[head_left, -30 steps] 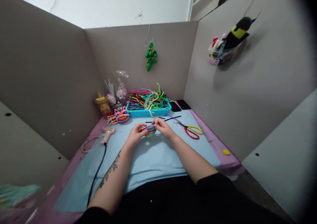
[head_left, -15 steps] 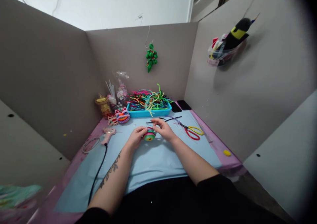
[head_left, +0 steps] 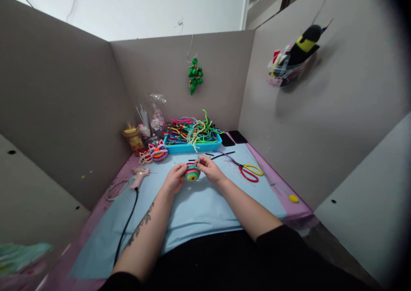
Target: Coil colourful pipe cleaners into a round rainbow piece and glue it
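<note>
A small rounded craft piece [head_left: 192, 174], coiled in green, pink, red and yellow bands like pipe cleaners, is held above the blue sheet. My left hand [head_left: 175, 177] grips its left side between thumb and fingers. At its upper right, my right hand [head_left: 209, 169] is closed in a pinch, with a thin greyish strip [head_left: 198, 158] showing at the fingertips. Just beyond lie short black pipe cleaners [head_left: 220, 155]. Scissors [head_left: 248, 171] with one red and one yellow handle rest to the right of my right hand.
A blue tray [head_left: 192, 147] heaped with pipe cleaners stands at the back. On the left are a pink glue gun [head_left: 139, 177] with its black cord, a lion-face ornament [head_left: 158, 151] and a cup [head_left: 134, 140]. Two dark phones [head_left: 237, 136] lie back right. Grey panels enclose the table.
My right hand's fingers have come down and closed in against the top of the coiled piece. The piece has tilted slightly, and the whole view has shifted a little.
</note>
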The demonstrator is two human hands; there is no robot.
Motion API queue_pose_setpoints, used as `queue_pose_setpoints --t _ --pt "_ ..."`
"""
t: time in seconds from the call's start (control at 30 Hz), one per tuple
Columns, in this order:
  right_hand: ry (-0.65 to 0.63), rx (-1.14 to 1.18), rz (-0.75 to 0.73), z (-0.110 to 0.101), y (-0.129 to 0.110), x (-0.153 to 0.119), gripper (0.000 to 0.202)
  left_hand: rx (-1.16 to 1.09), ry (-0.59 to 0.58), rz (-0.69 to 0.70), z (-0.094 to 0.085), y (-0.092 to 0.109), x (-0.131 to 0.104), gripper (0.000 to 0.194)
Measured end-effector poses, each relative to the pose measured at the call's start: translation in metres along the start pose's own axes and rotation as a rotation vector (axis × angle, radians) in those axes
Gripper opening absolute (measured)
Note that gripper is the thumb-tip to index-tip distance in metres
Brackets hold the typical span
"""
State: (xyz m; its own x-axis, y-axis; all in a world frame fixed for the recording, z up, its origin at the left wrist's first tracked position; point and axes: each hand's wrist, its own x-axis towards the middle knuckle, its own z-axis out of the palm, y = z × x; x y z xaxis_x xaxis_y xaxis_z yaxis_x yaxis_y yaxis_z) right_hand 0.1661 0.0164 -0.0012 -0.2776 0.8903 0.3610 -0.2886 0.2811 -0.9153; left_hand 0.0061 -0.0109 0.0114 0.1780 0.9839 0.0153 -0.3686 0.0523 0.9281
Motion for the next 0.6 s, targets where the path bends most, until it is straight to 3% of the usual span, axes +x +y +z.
queue_pose_setpoints --t 0.13,0.3,0.6 --pt "-0.012 0.032 0.079 -0.0010 0.0001 -0.0011 0.031 0.120 0.016 0.081 -0.0038 -0.0027 0.0022 0.039" --pt "0.049 0.059 0.145 -0.0039 -0.0002 0.0003 0.024 0.347 0.041 0.208 -0.0082 -0.0031 0.0055 0.029" --pt "-0.017 -0.004 0.152 -0.0053 -0.0053 -0.0007 0.023 0.345 -0.022 0.161 -0.0057 0.0040 0.0019 0.034"
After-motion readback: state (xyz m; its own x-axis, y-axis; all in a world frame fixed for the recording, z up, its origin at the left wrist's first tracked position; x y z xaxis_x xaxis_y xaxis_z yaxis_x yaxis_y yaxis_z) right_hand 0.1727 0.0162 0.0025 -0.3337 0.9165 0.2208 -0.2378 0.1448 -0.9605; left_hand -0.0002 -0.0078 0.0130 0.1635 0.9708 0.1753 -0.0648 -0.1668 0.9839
